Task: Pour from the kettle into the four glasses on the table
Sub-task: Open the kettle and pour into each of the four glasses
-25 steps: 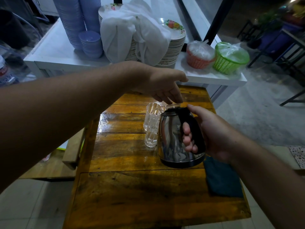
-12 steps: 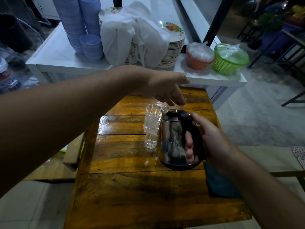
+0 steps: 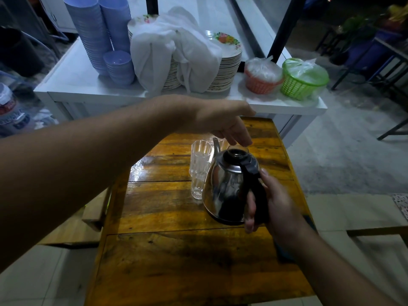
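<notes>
A shiny steel kettle [image 3: 227, 186] with a black lid and handle sits on the wooden table [image 3: 176, 261], its thin spout pointing away from me. My right hand [image 3: 271, 202] is wrapped around the black handle. My left hand [image 3: 229, 127] hovers over the lid, fingertips just above the lid knob and not gripping it. Clear glasses [image 3: 199, 168] stand nested in a stack, touching the kettle's left side. The rim of another glass [image 3: 224, 142] peeks out behind the spout. How many glasses there are is hidden.
Behind the table stands a white counter [image 3: 77, 80] with stacked blue bowls [image 3: 92, 34], cloth-draped plates [image 3: 227, 62], an orange basket [image 3: 262, 82] and a green basket [image 3: 302, 82]. A dark cloth [image 3: 283, 250] lies under my right arm. A wooden bench [image 3: 66, 230] stands on the left.
The kettle's top has tipped more toward me, so the lid and knob now show. My left fingers stay over the lid. My right hand keeps hold of the handle.
</notes>
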`<state>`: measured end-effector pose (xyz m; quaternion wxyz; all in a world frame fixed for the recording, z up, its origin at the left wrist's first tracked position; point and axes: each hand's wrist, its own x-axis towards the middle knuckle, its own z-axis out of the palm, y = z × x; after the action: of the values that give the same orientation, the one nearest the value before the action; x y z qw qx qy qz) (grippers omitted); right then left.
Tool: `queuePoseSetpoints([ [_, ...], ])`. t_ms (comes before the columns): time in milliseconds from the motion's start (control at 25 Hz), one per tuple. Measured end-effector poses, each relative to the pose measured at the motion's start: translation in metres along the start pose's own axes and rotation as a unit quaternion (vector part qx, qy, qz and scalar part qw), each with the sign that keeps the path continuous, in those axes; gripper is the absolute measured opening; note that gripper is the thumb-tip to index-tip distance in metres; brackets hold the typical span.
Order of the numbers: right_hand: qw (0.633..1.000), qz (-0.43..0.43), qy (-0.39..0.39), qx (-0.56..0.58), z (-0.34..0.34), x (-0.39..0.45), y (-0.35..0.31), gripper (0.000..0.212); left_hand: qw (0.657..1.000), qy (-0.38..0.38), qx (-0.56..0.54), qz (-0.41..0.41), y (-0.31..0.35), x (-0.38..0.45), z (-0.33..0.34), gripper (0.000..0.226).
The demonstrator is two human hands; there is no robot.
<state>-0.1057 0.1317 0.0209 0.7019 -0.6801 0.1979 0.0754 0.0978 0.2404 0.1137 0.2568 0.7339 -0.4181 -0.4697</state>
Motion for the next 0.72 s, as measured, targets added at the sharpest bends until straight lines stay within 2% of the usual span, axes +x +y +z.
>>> queuePoseSetpoints([
  [160, 0.999, -0.023, 0.008, 0.020, -0.011, -0.007, 0.009, 0.077, 1.000, 0.018, 0.007, -0.004, 0.019, 0.001, 0.014, 0.070],
  [320, 0.999, -0.013, 0.004, 0.037, -0.030, -0.017, 0.014, 0.079, 1.000, 0.004, 0.011, -0.008, 0.036, 0.008, 0.027, 0.069],
  [520, 1.000, 0.015, 0.010, 0.005, -0.045, -0.034, 0.014, 0.074, 1.000, -0.013, 0.003, -0.014, 0.042, 0.020, 0.046, 0.069],
  [720, 0.996, 0.083, 0.003, -0.017, -0.050, -0.040, 0.013, 0.074, 0.997, -0.052, 0.012, -0.055, 0.035, 0.029, 0.057, 0.072],
])
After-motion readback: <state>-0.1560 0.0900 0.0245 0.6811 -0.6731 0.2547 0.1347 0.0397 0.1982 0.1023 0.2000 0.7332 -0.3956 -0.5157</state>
